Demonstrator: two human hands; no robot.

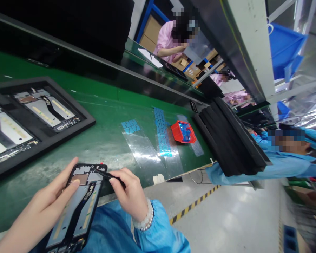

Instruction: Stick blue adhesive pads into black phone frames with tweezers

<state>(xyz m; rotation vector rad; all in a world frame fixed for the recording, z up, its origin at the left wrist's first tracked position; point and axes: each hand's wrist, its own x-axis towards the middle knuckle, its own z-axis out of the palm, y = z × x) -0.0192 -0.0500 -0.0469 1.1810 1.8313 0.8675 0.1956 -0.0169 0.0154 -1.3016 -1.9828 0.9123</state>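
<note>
An opened smartphone (77, 211), its inner parts and black flex cable showing, rests in my left hand (56, 196). My left thumb lies over the upper part of the phone, and the fingers go round its left edge. My right hand (130, 193) is closed in a pinch on black tweezers (107, 174). Their tip reaches the top right corner of the phone, near the camera area. Whether the tip holds anything is too small to tell.
A black foam tray (91, 121) with more opened phones lies left on the green bench (107, 119). Blue sticker sheets (162, 131), a red bin (175, 133) and stacked black trays (229, 140) are to the right. A blue-clothed person (268, 165) and pink-clothed people are nearby.
</note>
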